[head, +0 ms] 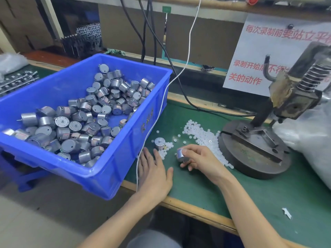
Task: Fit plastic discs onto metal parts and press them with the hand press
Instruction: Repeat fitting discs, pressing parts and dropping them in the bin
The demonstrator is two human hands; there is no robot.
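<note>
In the head view your right hand (201, 158) pinches a metal part (182, 154) tipped on its side just over the green worktop (268, 203), thin shaft towards you. Your left hand (154, 169) lies flat, fingers straight, beside the blue bin (116, 167). A second part (159, 143) stands upright by the loose plastic discs (200, 133). You seem to be at the fitting step: next pick one disc, seat it squarely, then move to the hand press (265, 133). The sign (259, 51) reads in part "每次录制前要站立" and "关的动作". The bin's embossed mark is unreadable.

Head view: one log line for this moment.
right hand: grips metal part | left hand: flat on green mat | second metal part: upright by plastic discs | hand press: untouched
</note>
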